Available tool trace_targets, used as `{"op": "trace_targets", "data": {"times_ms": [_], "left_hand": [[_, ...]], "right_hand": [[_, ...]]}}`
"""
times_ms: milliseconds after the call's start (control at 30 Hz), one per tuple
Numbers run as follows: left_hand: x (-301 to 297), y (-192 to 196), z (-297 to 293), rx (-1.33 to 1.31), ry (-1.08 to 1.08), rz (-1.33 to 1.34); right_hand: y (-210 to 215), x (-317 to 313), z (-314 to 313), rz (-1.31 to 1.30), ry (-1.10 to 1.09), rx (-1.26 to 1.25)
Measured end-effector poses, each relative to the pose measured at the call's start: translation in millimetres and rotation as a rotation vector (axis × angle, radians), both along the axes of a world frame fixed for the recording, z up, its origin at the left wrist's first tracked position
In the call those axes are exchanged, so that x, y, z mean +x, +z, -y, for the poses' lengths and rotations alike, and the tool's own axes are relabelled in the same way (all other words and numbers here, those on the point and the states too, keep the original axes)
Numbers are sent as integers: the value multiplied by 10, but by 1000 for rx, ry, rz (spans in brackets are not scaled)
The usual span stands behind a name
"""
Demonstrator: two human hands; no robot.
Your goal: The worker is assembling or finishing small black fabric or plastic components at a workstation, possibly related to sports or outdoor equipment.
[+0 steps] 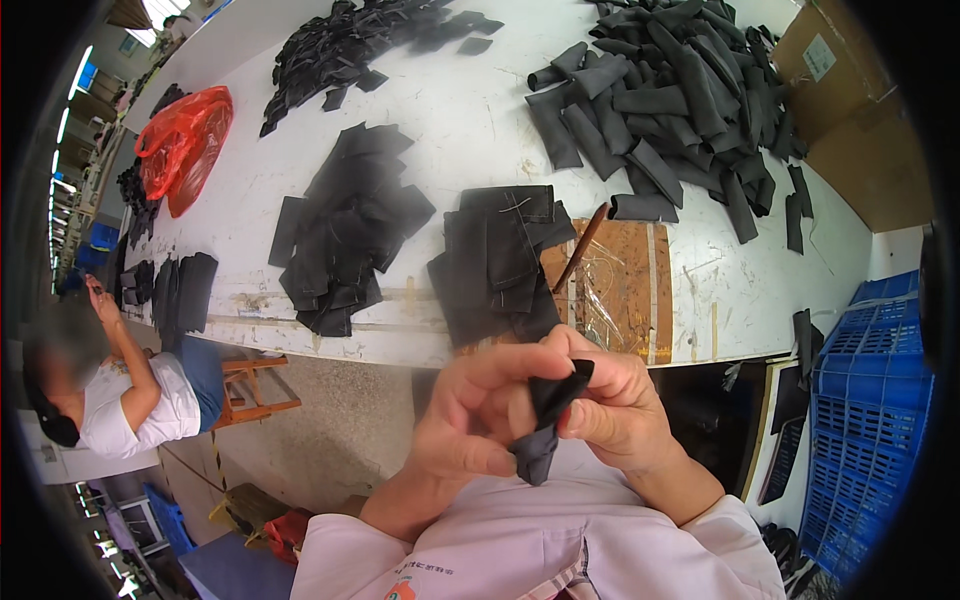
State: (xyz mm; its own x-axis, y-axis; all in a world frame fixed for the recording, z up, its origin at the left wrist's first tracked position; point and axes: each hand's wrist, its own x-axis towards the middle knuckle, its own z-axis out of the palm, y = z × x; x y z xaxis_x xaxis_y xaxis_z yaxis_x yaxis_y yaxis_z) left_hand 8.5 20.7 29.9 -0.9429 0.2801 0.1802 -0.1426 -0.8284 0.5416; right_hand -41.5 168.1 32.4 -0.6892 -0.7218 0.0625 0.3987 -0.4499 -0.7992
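Note:
Between my two hands, just off the table's near edge, is a small folded piece of black fabric [540, 452]. My left hand [462, 412] grips its lower end, with the thumb along its side. The fingertips of my right hand [625, 408] pinch the upper end and side. Part of the fabric is hidden behind my fingers. Beyond my hands lies a stack of flat black fabric pieces [500, 255] with light thread ends on top. A brown pointed stick [582, 247] rests on a worn brown board [640, 275] next to the stack.
On the white table [470, 110] are a looser pile of black pieces [355, 215], a far heap [350, 45] and a big heap of tubes [680, 100]. A cardboard box [840, 120], blue crates [865, 400] and a red bag [190, 140] stand around. Another person [140, 385] sits left.

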Motion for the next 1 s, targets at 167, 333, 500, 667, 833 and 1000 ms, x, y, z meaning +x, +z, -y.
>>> {"op": "trace_targets", "data": {"times_ms": [167,333,500,667,833,1000], "left_hand": [[40,52,18,-578,579,46],[-21,-97,-13,284,-112,260],[-48,67,-178,-302,86,235],[-70,-35,-333,-891,679,16],[-273,249,-329,-652,707,143],[-710,594,-85,458,-87,157]], "right_hand": [[-187,-110,41,-14,-119,88],[-304,-133,34,10,-123,73],[-386,-203,-28,25,-184,-34],[-224,-237,-14,-421,-393,184],[189,-408,-28,-776,-506,408],[542,-811,5,-368,-307,355]]}}
